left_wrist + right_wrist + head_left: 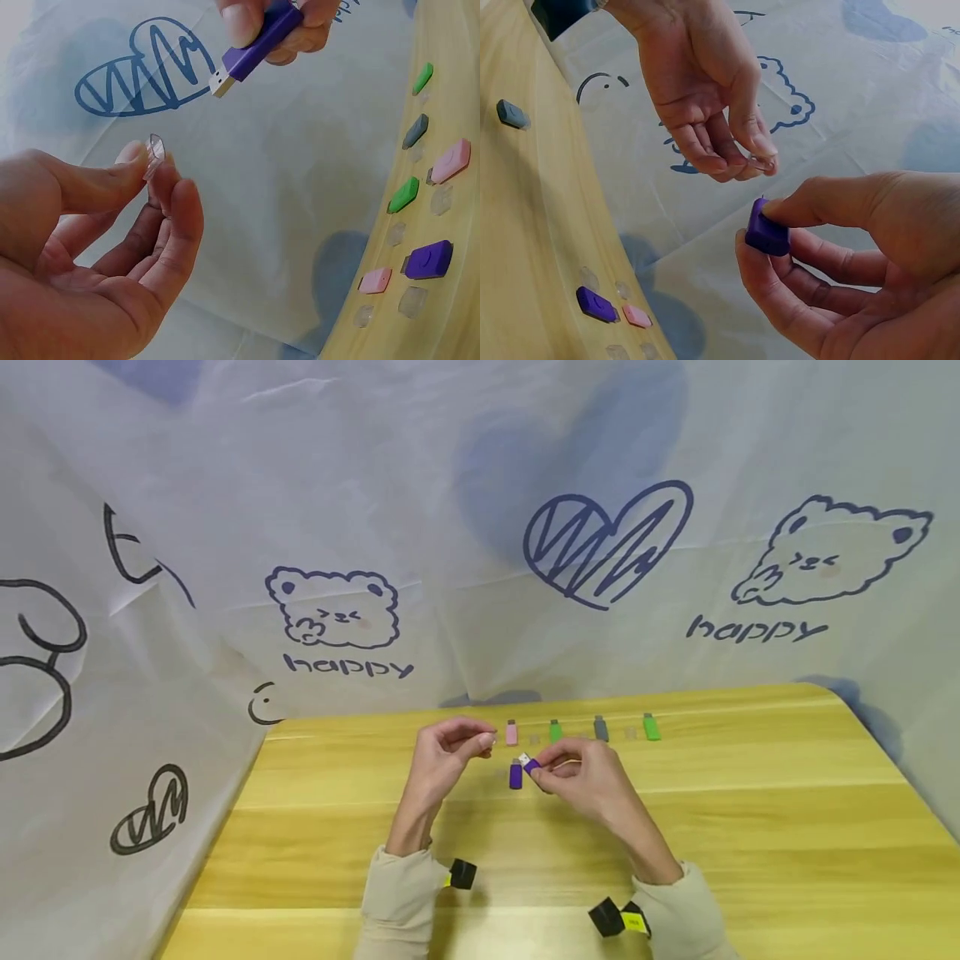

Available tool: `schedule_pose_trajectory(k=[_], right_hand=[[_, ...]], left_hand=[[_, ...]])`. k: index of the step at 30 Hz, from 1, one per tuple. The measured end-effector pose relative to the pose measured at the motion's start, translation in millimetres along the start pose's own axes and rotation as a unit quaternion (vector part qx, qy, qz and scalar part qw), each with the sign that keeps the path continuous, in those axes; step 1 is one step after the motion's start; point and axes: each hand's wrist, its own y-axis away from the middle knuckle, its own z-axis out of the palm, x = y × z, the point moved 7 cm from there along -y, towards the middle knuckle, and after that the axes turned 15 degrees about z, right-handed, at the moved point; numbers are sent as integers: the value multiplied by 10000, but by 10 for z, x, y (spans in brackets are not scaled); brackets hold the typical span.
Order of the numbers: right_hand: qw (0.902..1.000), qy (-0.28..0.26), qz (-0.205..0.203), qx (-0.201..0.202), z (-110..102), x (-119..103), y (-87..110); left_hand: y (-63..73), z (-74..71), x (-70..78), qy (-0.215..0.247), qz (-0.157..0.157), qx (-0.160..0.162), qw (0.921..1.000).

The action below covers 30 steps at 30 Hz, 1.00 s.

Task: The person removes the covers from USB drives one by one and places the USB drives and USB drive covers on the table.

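My left hand (438,762) pinches a small clear plastic cap (155,148) between thumb and fingertip, above the table. A purple USB stick (262,39) is between the thumb and fingers of my right hand (588,774). In the left wrist view its bare metal plug (220,82) points toward the clear cap, with a gap between them. From the right wrist view, the purple body (767,234) shows under the thumb and the plug is hidden. Another purple USB stick (515,775) lies on the table below the hands.
Along the table's (315,827) far side lie a pink USB stick (512,733), a green one (555,730), a grey one (601,728) and another green one (651,727). The left wrist view shows a second pink stick (452,160) and several clear caps (412,301). A printed cloth (465,527) hangs behind.
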Motion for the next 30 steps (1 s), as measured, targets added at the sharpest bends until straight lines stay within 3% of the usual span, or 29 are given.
schedule_pose_trajectory(k=[5, 12, 18, 30], right_hand=[[9997, -112, -237, 6, -90, 0, -12], [9962, -504, -158, 699, -515, 171, -82], [9923, -451, 62, 1151, -799, 360, -142], [9850, -39, 670, 1592, -891, 774, -353]], left_hand=[[-28, 20, -14, -15, -121, 3, 9999], [-55, 18, -51, -186, -155, -6, 9997], [-59, 14, -78, -210, -192, 41, 9996], [-26, 34, -144, -130, -298, -4, 9995]])
